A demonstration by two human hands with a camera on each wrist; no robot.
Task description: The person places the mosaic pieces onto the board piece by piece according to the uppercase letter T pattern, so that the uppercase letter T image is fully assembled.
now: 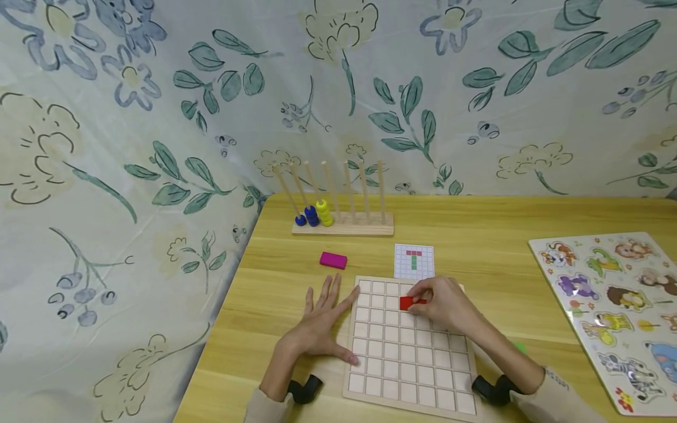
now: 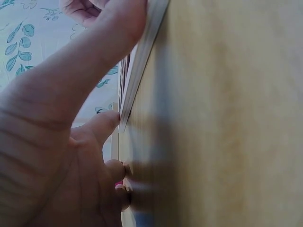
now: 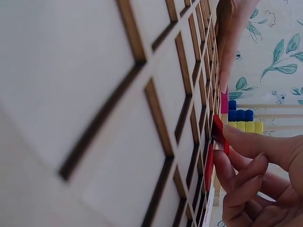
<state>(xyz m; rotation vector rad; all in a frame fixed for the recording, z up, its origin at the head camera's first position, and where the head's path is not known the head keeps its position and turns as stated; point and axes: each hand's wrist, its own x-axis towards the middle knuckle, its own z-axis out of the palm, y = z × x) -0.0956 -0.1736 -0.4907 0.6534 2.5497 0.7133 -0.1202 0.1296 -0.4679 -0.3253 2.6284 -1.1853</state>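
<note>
A wooden grid board (image 1: 390, 355) with square cells lies on the table. My right hand (image 1: 444, 302) is over its upper part and pinches a small red square tile (image 3: 219, 135) between thumb and fingers. Another red piece (image 3: 209, 165) shows beneath the fingertips at the grid, partly hidden by them. Spread out at the board's left side, my left hand (image 1: 319, 323) touches the frame with its thumb and index finger. Behind the board lies a pattern card (image 1: 400, 270) with a red and green T shape.
A magenta block (image 1: 333, 260) lies behind the left hand. At the back stands a peg rack (image 1: 365, 230) with blue and yellow beads. An animal puzzle board (image 1: 582, 288) is on the right. A green piece (image 1: 520, 347) peeks out beside the right forearm.
</note>
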